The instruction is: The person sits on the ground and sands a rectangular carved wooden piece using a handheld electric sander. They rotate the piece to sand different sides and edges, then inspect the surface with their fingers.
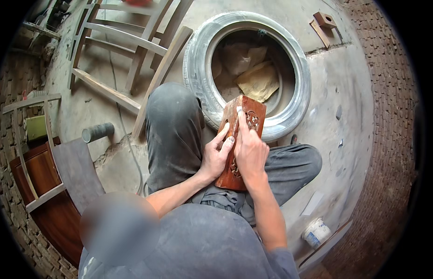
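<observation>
A reddish-brown carved wooden box (231, 173) lies lengthwise across my lap, its far end over the near rim of a tyre (195, 69). My left hand (216, 156) grips the box's left side, thumb and fingers against the wood. On its upper face, my right hand (251, 148) is closed, with the index finger stretched toward the far end. A small pale spot shows at that fingertip; what it is I cannot make out. Openwork carving shows on the box's right-hand face, partly covered by my right hand. Inside the tyre lies a yellowish crumpled sheet (259, 83).
Wooden chair frames (118, 93) stand at the far left. Nearer on the left are a grey cylinder (98, 132) and a brown wooden panel (51, 204). A small wooden block with a hole (324, 20) lies far right; a white tub (316, 232) stands near right.
</observation>
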Demonstrator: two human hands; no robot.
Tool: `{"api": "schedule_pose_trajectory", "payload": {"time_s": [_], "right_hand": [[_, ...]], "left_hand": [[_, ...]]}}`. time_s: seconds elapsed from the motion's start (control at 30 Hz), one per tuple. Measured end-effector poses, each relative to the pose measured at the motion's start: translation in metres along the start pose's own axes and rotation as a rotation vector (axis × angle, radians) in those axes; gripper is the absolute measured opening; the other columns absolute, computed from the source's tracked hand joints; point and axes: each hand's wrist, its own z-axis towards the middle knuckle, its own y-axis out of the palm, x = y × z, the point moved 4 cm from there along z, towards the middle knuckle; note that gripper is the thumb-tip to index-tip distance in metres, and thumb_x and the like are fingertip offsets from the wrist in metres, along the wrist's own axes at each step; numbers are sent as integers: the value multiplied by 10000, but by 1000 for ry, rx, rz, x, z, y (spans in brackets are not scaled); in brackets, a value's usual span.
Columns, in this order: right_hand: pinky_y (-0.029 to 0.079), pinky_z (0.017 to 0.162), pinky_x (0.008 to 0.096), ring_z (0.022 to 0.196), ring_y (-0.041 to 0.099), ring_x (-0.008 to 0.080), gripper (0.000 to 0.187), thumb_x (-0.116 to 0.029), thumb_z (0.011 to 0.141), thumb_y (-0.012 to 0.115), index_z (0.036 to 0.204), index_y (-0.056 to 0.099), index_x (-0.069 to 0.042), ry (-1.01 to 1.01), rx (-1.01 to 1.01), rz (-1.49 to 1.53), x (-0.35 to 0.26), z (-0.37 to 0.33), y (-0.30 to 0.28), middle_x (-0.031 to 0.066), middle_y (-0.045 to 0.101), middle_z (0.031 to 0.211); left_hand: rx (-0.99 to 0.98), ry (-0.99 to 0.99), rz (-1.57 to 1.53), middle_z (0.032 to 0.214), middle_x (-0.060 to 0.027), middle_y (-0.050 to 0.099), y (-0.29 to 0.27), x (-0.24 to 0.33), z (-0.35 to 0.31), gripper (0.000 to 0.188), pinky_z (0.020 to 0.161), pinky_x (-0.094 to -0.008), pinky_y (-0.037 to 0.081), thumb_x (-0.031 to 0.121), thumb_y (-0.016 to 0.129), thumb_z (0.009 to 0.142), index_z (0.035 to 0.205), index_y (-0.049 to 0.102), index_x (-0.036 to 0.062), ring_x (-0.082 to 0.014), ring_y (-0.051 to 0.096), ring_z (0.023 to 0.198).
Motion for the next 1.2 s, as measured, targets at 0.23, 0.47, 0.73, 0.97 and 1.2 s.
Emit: {"api": "schedule_pose_trajectory", "payload": {"time_s": [0.23,0.47,0.73,0.97,1.2], "right_hand": [[558,565,512,610,698,367,601,-211,1038,616,1628,506,-205,-23,9,-23,3,-13,7,135,625,764],[563,563,498,614,702,369,597,-198,1031,625,1618,515,-182,-29,6,-24,2,-19,6,146,646,770],[571,579,515,611,700,376,616,-197,1019,638,1623,515,-192,-16,-39,-18,-2,-22,9,151,636,777],[576,595,511,626,706,382,591,-180,1023,621,1605,523,-157,-20,-27,-48,-2,-6,7,163,658,804],[571,586,534,626,705,394,631,-197,1021,633,1636,491,-193,-27,39,-47,14,21,16,159,654,769]], "left_hand": [[5,-5,-26,1270,-118,732,2,-2,0,558,927,-274,539,176,638,1099,1586,490,-54,-99,656,1048],[27,40,27,1245,-99,738,3,2,-3,537,914,-279,542,175,631,1106,1578,505,-47,-94,646,1026],[36,77,37,1252,-119,748,1,1,-3,547,930,-279,543,158,637,1090,1577,501,-52,-108,662,1030],[9,23,20,1412,-175,688,0,-2,-4,540,1034,-290,522,122,626,1083,1576,498,-58,-142,657,1192],[-8,-31,11,1454,-165,667,3,1,-3,533,1038,-293,520,145,624,1094,1570,504,-63,-142,654,1200]]}}
